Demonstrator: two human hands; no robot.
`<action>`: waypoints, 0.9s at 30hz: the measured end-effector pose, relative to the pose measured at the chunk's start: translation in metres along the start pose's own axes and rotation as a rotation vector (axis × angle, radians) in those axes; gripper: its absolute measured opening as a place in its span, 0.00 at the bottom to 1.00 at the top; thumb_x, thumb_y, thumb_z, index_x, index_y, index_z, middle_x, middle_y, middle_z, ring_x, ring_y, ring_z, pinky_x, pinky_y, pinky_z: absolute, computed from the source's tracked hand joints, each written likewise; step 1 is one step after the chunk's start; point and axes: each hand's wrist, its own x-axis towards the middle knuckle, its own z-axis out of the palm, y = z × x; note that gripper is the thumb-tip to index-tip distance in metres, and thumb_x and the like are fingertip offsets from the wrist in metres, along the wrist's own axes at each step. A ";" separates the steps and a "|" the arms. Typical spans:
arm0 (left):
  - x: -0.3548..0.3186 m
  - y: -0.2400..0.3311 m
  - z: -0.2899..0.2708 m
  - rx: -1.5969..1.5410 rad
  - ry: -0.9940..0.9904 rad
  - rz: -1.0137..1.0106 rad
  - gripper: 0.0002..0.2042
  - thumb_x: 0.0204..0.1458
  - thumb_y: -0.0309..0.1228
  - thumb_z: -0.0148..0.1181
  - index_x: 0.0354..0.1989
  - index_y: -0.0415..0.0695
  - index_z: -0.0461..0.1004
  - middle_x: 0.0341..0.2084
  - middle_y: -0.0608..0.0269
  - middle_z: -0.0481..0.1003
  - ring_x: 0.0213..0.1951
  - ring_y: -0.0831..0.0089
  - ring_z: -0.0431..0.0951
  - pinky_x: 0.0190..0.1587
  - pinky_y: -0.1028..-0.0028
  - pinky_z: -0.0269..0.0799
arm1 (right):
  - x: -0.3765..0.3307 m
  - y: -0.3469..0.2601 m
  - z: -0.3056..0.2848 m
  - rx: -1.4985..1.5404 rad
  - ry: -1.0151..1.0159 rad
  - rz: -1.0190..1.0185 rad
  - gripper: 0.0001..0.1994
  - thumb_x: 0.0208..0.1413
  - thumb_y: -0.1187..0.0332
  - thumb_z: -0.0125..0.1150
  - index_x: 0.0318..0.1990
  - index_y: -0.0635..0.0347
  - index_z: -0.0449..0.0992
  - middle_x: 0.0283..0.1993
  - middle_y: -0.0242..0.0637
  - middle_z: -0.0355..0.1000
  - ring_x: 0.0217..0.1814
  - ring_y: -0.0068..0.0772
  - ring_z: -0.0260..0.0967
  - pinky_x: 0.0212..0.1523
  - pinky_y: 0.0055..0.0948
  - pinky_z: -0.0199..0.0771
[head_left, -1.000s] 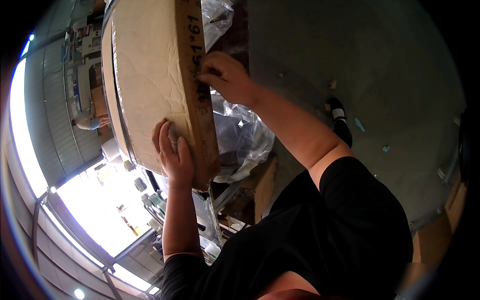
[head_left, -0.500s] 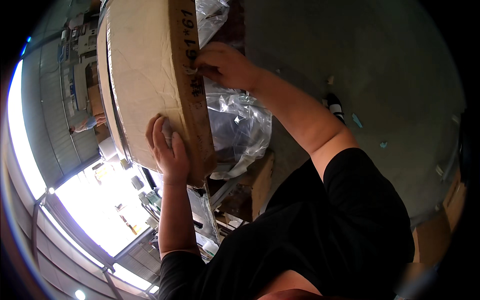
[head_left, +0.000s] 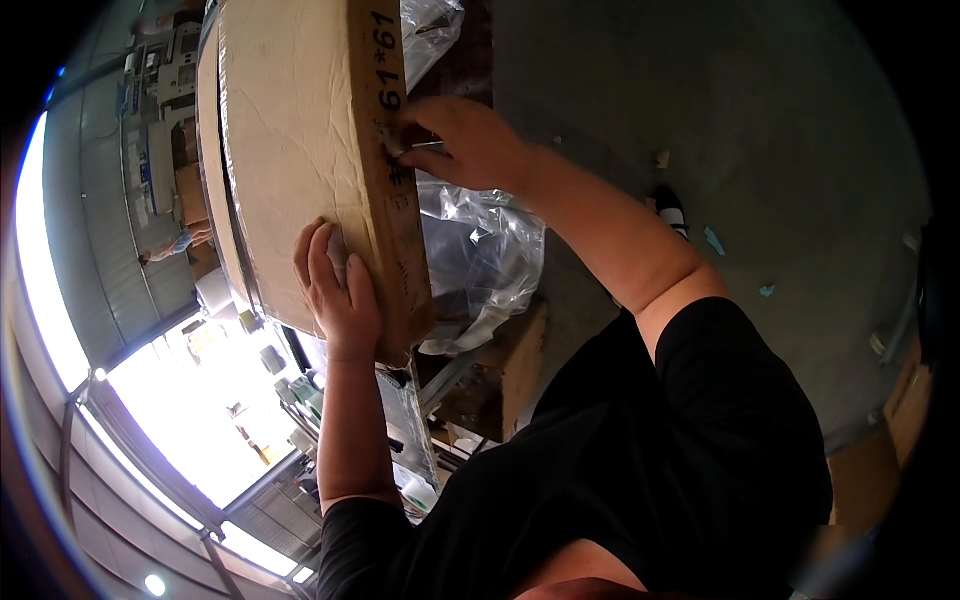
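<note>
A large brown cardboard box [head_left: 285,120] takes up the upper left, with dark print along its narrow right side. My left hand [head_left: 338,290] lies flat on its broad face near the lower end, fingers stretched and a little apart. At the printed side, my right hand [head_left: 455,142] is bent in a pinch, thumb and fingertips against the cardboard. Something small and pale shows at those fingertips, too unclear to name. Crumpled clear plastic film [head_left: 480,250] hangs beside the box, below my right hand.
Under the box stands a frame with a brown cardboard piece [head_left: 525,370]. Teal scraps [head_left: 713,240] lie on the grey floor at the right, near a dark shoe [head_left: 670,212]. More cardboard [head_left: 865,475] stands at the lower right. Another person [head_left: 180,245] is far off at the left.
My right hand has shifted slightly right and down along the box's printed side, still pinching. The left hand keeps its place on the cardboard, and the box has shifted only a little.
</note>
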 end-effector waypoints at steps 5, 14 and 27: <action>0.000 0.002 0.000 -0.004 -0.002 -0.019 0.21 0.53 0.24 0.51 0.57 0.34 0.68 0.58 0.46 0.67 0.61 0.49 0.66 0.65 0.58 0.59 | 0.001 0.004 0.002 -0.087 0.063 -0.155 0.12 0.52 0.63 0.66 0.41 0.56 0.77 0.38 0.40 0.77 0.42 0.47 0.75 0.42 0.43 0.75; 0.000 -0.002 0.000 0.008 0.010 -0.023 0.21 0.53 0.24 0.51 0.57 0.35 0.68 0.58 0.47 0.67 0.61 0.50 0.66 0.65 0.59 0.59 | -0.024 0.005 0.001 -0.103 0.035 -0.197 0.06 0.51 0.73 0.66 0.36 0.60 0.77 0.36 0.40 0.76 0.39 0.48 0.74 0.38 0.41 0.76; 0.000 -0.001 0.001 0.000 0.009 0.005 0.20 0.53 0.25 0.51 0.57 0.35 0.68 0.58 0.47 0.67 0.61 0.50 0.66 0.65 0.58 0.59 | -0.056 0.047 0.008 0.242 0.192 0.244 0.06 0.54 0.73 0.63 0.38 0.63 0.79 0.39 0.43 0.77 0.41 0.44 0.76 0.42 0.40 0.76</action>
